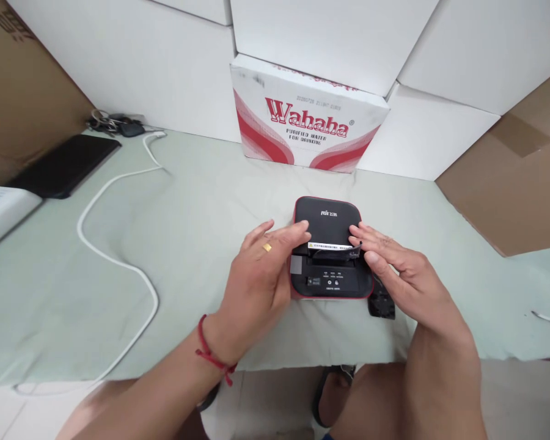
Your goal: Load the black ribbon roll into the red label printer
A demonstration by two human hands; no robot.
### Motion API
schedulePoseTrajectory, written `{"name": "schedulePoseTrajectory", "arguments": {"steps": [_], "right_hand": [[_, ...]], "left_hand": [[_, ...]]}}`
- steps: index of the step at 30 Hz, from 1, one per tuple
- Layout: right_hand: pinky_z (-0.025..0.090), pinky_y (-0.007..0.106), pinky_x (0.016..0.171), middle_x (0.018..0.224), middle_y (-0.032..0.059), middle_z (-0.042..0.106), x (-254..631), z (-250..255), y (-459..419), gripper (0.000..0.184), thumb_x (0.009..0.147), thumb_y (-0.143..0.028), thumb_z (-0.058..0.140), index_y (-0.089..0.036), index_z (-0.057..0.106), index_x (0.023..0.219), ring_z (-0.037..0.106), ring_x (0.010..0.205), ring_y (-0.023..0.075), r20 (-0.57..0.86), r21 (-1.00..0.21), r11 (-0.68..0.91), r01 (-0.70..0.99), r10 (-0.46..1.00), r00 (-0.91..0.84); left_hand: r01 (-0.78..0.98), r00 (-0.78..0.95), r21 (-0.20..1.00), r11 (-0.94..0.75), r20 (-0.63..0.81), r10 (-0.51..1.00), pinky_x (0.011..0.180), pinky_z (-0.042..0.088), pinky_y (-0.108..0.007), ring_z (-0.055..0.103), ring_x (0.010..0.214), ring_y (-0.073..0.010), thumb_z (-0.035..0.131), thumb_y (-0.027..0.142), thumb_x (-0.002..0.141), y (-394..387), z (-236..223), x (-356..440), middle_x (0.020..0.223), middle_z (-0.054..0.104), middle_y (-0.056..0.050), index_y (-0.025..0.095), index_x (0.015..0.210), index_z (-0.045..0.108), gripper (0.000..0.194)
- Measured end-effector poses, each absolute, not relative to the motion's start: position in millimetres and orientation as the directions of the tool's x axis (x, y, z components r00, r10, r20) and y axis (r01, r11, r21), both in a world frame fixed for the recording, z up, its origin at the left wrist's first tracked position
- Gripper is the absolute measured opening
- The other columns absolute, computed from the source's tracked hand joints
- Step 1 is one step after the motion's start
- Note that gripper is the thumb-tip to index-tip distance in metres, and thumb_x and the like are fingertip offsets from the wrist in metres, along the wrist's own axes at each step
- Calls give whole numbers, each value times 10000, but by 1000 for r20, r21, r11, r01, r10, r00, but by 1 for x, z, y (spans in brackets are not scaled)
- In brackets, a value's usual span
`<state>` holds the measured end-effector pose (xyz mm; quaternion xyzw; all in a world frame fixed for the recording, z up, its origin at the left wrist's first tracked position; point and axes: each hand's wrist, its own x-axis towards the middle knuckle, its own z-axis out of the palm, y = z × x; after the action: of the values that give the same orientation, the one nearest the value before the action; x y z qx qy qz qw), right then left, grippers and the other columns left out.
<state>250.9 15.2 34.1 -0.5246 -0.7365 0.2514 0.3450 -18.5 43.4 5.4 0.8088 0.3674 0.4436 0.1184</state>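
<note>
The black, red-edged device [327, 227] sits on the bench [201, 195] between both grips — left grip [262, 269] spread loosely against its left side; right grip [406, 275] unclenched at its right edge; long axis pointing away from the wrists — neither clearly nearer.

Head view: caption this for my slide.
Left hand and right hand flank a black, red-edged device on green cloth.

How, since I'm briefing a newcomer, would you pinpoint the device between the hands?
Find the Wahaha box. On the cloth before it, between left hand and right hand, sits the device. Red edging sets it apart from the small black piece alongside.
</note>
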Motion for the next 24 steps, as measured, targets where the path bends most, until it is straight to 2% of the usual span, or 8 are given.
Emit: {"name": "schedulePoseTrajectory", "arguments": {"steps": [4, 8, 11, 15, 18, 20, 22, 24], "right_hand": [[409, 583, 1320, 1558, -37, 649, 254, 29, 7, 392, 1088, -282, 611, -428, 693, 1443, 524, 1544, 246, 262, -692, 351, 631, 937, -233], [423, 590, 1309, 1562, -30, 650, 255, 27, 5, 430, 1084, -243, 606, -431, 676, 1465, 524, 1546, 248, 270, -674, 371, 639, 929, -255], [465, 597, 1272, 1486, -13, 716, 252, 23, 8, 381, 1070, -253, 630, -415, 731, 1400, 590, 1492, 266, 308, -681, 371, 631, 927, -212], [514, 593, 1205, 1344, 21, 802, 246, 18, 12, 266, 1045, -311, 676, -378, 805, 1268, 666, 1386, 291, 380, -715, 344, 609, 922, -75], [514, 572, 1193, 1400, 42, 761, 243, 18, 11, 426, 1018, -363, 721, -393, 690, 1442, 646, 1385, 297, 315, -785, 293, 546, 948, -57], [494, 574, 1193, 1384, 49, 738, 242, 21, 9, 566, 985, -363, 766, -421, 604, 1525, 625, 1376, 305, 338, -773, 311, 553, 940, -56], [463, 581, 1187, 1279, 49, 732, 239, 26, 7, 572, 947, -332, 812, -429, 635, 1482, 589, 1353, 317, 430, -684, 383, 621, 899, -81], [464, 568, 1131, 1158, 50, 717, 235, 34, 4, 457, 926, -268, 828, -410, 720, 1347, 569, 1275, 319, 507, -565, 460, 685, 848, -152]], "left_hand": [[521, 432, 386, -761, 649, 626, 1139, 571, -429, 759, 1259, -193, 400, -64, 887, 48, -1, -23, 1299, 814, -49, 236, 1416, 575, 633], [564, 413, 368, -739, 649, 639, 952, 661, -373, 800, 1172, -213, 428, -37, 920, 45, 2, -22, 1276, 824, -71, 207, 1340, 625, 524], [519, 335, 495, -697, 631, 699, 941, 677, -359, 817, 1122, -212, 462, -4, 945, 42, 4, -17, 1209, 845, -44, 223, 1290, 675, 465], [289, 160, 811, -508, 483, 861, 1021, 661, -380, 816, 1113, -223, 538, 90, 993, 41, 2, -13, 1131, 854, -45, 236, 1274, 701, 356], [98, 144, 916, -389, 374, 916, 1134, 602, -459, 709, 1344, -276, 621, 190, 974, 45, -2, -14, 1382, 760, -94, 258, 1404, 606, 435], [57, 181, 931, -361, 346, 920, 1220, 527, -523, 530, 1541, -310, 654, 228, 924, 50, -6, -15, 1618, 581, -102, 284, 1483, 528, 575], [38, 241, 945, -325, 307, 921, 1275, 457, -567, 387, 1634, -319, 649, 209, 873, 56, -11, -16, 1732, 434, -89, 306, 1547, 459, 707], [4, 300, 961, -278, 264, 917, 1292, 430, -580, 336, 1661, -310, 621, 155, 839, 61, -16, -16, 1771, 370, -79, 328, 1610, 379, 826]]}}
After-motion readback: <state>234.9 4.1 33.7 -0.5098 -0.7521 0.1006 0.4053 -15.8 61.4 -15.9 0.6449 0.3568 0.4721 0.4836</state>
